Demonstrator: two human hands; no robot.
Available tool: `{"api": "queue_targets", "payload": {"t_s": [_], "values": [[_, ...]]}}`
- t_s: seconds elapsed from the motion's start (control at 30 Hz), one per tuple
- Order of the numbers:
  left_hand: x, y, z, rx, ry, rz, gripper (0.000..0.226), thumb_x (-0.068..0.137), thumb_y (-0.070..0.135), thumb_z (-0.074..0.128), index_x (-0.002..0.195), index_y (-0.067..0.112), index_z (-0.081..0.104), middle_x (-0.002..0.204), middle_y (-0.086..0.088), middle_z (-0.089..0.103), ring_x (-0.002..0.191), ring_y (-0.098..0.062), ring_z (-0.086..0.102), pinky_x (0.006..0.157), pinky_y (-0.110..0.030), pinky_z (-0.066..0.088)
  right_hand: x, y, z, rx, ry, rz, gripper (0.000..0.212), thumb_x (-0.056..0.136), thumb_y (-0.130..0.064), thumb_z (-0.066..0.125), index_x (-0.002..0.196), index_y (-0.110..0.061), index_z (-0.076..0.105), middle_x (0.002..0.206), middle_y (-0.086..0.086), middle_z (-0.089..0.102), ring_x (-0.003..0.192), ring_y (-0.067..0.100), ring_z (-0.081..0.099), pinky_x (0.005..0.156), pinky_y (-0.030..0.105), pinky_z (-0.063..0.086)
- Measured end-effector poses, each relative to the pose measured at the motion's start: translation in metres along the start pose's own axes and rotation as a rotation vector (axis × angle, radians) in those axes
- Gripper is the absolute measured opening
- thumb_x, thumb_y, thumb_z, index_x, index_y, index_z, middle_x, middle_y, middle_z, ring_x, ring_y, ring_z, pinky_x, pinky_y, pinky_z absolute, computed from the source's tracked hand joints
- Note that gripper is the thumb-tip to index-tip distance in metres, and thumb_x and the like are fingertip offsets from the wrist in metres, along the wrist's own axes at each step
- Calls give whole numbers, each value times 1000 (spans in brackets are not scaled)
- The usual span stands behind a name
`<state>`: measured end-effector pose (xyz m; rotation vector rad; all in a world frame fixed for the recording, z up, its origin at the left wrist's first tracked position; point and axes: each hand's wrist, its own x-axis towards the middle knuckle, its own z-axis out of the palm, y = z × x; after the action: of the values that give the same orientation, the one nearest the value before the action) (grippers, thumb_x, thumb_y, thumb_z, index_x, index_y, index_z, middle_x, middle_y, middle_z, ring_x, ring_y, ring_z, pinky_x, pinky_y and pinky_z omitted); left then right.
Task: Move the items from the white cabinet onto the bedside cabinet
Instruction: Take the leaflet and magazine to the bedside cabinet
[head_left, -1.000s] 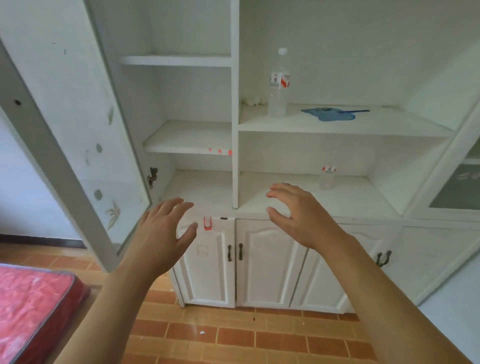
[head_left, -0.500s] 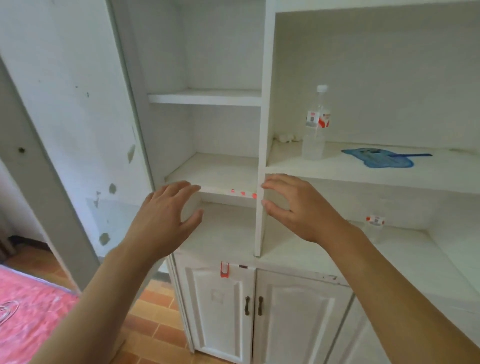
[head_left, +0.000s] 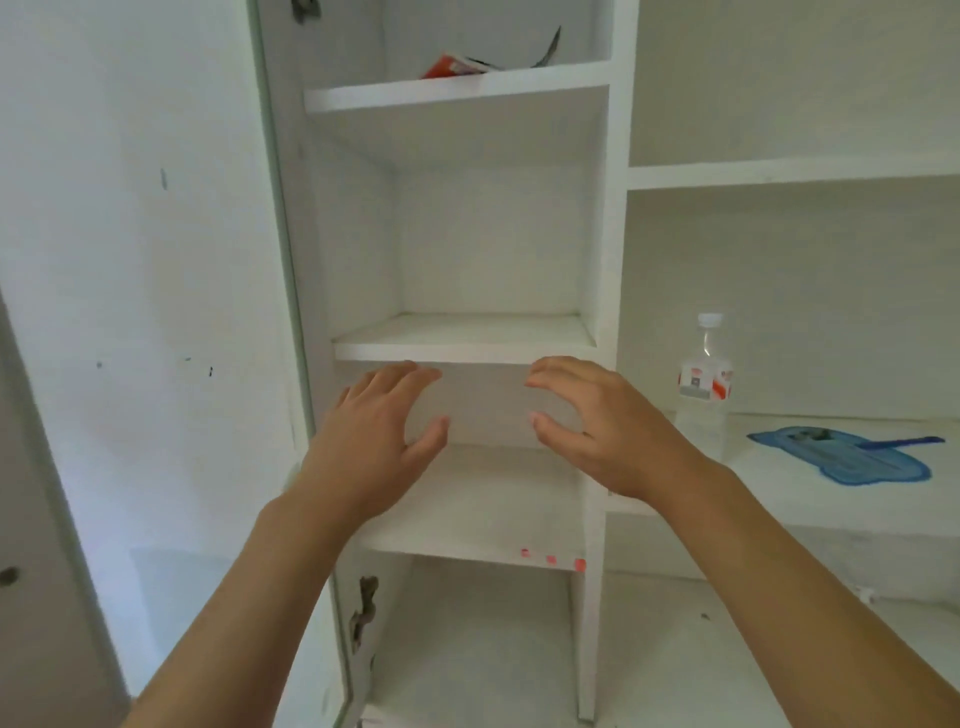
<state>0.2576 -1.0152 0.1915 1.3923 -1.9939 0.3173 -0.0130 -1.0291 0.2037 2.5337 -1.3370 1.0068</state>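
Before the white cabinet (head_left: 605, 208), left hand (head_left: 374, 441) and right hand (head_left: 613, 431) hover spread and empty; a rushed reach could topple the upright bottle (head_left: 702, 384) standing right of them.

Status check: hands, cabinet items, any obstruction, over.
Left hand and right hand open, empty. Water bottle, blue fan, red packet on white cabinet shelves. Nothing blocking.

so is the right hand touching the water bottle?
Apart. The head view shows white shelf wall between the right hand and the water bottle; the fingers are open, holding nothing.
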Motion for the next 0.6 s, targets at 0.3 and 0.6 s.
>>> {"api": "queue_targets", "payload": {"t_s": [0.3, 0.6], "values": [[81, -30, -4, -40, 103, 74, 64, 92, 61, 36, 147, 31, 49, 150, 4, 50, 139, -19, 43, 116, -44, 37, 84, 1, -17, -110, 108, -51, 50, 98, -51, 49, 140, -26, 59, 150, -11, 51, 139, 7, 44, 118, 36, 35], [147, -26, -34, -11, 274, 102, 55, 100, 52, 48, 151, 32, 43, 155, 5, 44, 144, -18, 36, 120, -44, 32, 165, 3, -90, -248, 279, -219, 39, 99, -34, 61, 136, -19, 62, 144, -5, 56, 134, 13, 48, 113, 28, 36]]}}
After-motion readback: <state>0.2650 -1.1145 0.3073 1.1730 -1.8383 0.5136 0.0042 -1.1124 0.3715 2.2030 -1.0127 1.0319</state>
